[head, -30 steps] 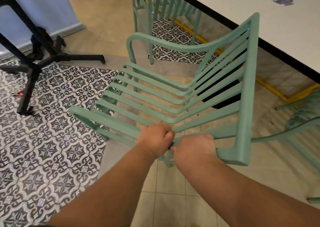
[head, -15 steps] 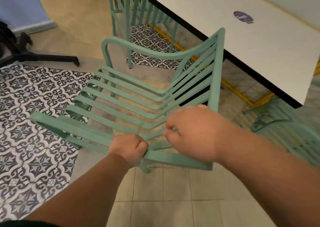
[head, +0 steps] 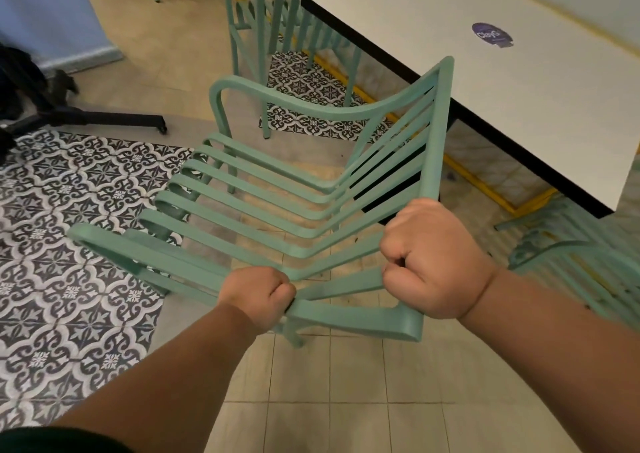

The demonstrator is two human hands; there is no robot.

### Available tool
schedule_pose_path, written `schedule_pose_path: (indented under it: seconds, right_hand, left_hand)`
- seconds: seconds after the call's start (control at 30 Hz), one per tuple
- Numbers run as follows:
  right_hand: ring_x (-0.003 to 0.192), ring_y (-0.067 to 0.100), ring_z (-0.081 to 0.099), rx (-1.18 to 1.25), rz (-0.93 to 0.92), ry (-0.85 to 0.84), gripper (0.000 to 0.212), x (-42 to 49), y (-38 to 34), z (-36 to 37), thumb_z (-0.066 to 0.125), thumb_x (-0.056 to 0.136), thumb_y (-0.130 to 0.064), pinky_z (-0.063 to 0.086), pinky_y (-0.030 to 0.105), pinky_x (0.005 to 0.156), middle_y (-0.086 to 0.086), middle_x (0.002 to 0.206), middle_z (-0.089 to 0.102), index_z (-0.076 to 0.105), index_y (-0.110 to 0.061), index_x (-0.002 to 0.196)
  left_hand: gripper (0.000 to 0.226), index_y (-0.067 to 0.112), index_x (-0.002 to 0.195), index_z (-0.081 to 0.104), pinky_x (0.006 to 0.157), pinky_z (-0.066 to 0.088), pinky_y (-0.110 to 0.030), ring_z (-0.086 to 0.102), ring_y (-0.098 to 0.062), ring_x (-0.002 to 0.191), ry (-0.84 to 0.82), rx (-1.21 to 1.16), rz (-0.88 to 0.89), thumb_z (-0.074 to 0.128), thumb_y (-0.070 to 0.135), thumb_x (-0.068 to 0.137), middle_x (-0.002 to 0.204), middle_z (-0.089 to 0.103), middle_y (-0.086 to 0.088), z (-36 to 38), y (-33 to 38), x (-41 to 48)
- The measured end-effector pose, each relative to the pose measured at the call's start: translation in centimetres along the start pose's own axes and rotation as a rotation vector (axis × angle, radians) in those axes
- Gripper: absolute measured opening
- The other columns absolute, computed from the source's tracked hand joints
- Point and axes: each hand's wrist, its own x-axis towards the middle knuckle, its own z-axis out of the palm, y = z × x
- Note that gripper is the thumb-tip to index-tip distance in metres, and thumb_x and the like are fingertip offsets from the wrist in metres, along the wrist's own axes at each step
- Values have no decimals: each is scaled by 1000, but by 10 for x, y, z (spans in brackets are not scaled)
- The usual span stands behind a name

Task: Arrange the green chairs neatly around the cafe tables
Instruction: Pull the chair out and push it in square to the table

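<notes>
Chair position: just beside the long black-edged side of the white surface, with the back rail toward that surface and the seat slats running away from it. Whether all the legs rest on the floor cannot be told.

Left grip: closed round the armrest bar on the side of the chair away from the surface.

Right grip: closed round the top rail of the back, nearer the surface.

Handling, as judged: the frame looks rigid and unlikely to flex. Its weight is probably moderate, which suits a two-handed hold. The painted finish looks smooth, so a full wrap is advisable. Take hold of the thick rail and armrest, not the thin slats. Keep the back rail off the surface edge.
</notes>
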Motion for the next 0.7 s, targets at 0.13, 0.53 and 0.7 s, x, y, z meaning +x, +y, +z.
schedule_pose_path:
  seconds: [0.13, 0.53, 0.7]
  right_hand:
    - [47, 23, 26, -9, 10, 17, 31, -2, -8, 0, 49, 69, -29, 29, 34, 58, -1, 46, 27, 28, -18, 49]
    - [43, 23, 24, -162, 216, 118, 39, -13, -59, 11, 34, 76, -37, 22, 37, 60, -9, 45, 13, 13, -22, 47]
    - [42, 19, 25, -171, 354, 158, 37, -21, -68, 17, 34, 74, -36, 19, 34, 61, -9, 43, 18, 18, -19, 45]
  left_hand:
    - [57, 14, 67, 58, 64, 51, -38, 58, -23, 68, -16, -7, 25, 18, 54, 69, 65, 60, -5, -2, -3, -2]
    - [43, 17, 57, 51, 63, 51, -43, 58, -30, 65, -133, 11, 133, 28, 53, 65, 62, 59, -6, -29, -16, 12]
    - [34, 23, 54, 44, 63, 44, -39, 53, -28, 64, -169, 9, 218, 26, 51, 65, 58, 52, -1, -35, -13, 34]
